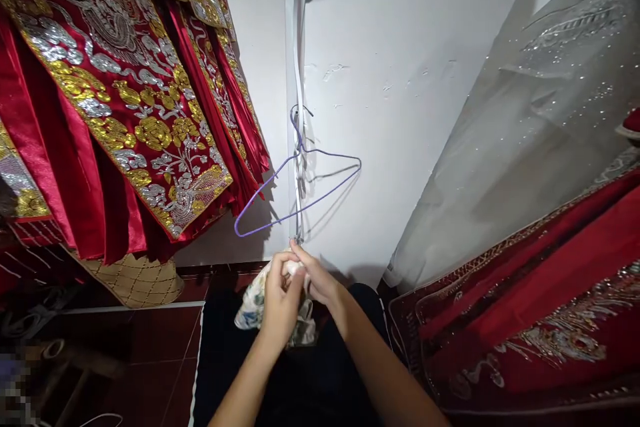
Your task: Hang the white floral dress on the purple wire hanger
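My left hand [283,303] is closed around a white cloth with a blue and green floral print [250,307], which hangs out on its left side and below. My right hand [320,280] meets it from the right, fingers bent, gripping the same bunched cloth between the hands. Its raised fingertips reach the lower end of a white strip [298,80] running down the wall; whether they touch it I cannot tell. Just above both hands, a purple wire hanger [325,200] hangs against the strip with nothing on it. The inner fingers are partly hidden.
Red garments with gold and silver embroidery [155,133] hang at left. On the right are a sheer white sequined fabric [480,167] and a red beaded one [530,320]. Behind stands a white wall [390,33]. Dark trousers [225,373] cover my lap above a red tiled floor [150,340].
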The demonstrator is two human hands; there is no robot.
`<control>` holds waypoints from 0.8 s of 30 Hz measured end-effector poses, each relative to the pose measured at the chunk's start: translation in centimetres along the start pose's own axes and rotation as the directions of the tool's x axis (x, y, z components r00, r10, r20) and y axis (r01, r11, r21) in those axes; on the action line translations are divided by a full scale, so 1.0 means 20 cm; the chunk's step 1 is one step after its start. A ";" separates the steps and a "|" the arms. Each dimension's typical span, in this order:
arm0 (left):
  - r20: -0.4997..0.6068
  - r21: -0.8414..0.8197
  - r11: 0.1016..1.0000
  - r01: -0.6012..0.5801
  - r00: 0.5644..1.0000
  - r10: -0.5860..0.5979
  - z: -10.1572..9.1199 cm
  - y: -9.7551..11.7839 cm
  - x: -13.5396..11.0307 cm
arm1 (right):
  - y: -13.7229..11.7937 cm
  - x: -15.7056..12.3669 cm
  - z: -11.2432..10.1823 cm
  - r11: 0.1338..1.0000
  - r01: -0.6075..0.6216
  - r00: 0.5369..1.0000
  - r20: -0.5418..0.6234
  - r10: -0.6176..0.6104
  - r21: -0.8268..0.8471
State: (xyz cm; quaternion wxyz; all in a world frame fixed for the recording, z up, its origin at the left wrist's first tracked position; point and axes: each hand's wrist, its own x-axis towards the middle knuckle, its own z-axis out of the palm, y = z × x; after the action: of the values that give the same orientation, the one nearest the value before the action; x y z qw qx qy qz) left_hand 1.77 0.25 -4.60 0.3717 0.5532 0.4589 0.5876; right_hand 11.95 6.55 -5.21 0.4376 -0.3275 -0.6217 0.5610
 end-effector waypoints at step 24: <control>0.805 0.070 0.988 -0.140 0.593 0.027 -0.19 0.27 0.49 | -0.87 0.25 -0.57 0.968 0.114 0.880 0.475 0.006 -0.223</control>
State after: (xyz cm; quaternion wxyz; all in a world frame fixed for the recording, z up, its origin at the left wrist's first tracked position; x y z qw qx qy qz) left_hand -2.75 7.30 3.71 0.4744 0.8010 0.2528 0.2635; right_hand 21.67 13.04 12.68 0.2449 -0.2147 -0.7828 0.5302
